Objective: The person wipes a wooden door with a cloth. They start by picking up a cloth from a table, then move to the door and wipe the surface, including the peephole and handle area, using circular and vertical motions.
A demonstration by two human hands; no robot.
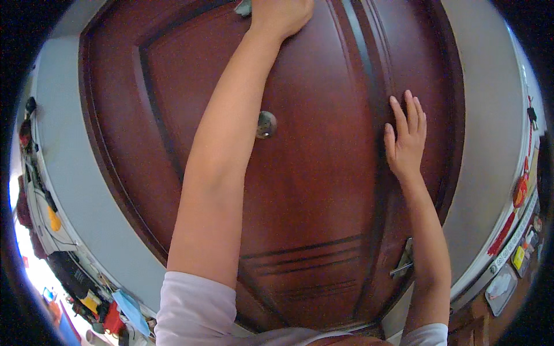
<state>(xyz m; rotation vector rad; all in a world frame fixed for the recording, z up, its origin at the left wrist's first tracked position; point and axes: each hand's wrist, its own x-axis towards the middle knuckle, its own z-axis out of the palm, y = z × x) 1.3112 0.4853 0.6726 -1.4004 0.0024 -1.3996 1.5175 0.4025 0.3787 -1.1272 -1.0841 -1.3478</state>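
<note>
A dark red-brown panelled wooden door (311,173) fills the middle of the view. My left hand (283,15) is at the top edge of the picture, against the door's upper part, its fingers partly cut off. A bit of pale greenish cloth (243,8) sticks out beside it, apparently gripped in that hand. My right hand (407,138) rests with spread fingers near the door's right side, holding nothing. Next to my left forearm shows a round metal fitting (267,124), partly covered by the arm. Below my right hand is a metal lever handle (404,261).
Pale walls flank the dark door frame (452,108). At left hang cables, bags and a light blue face mask (130,309). At right hang keys (532,114) and a red tasselled ornament (520,192), above a grey tray (501,292) on a wooden surface.
</note>
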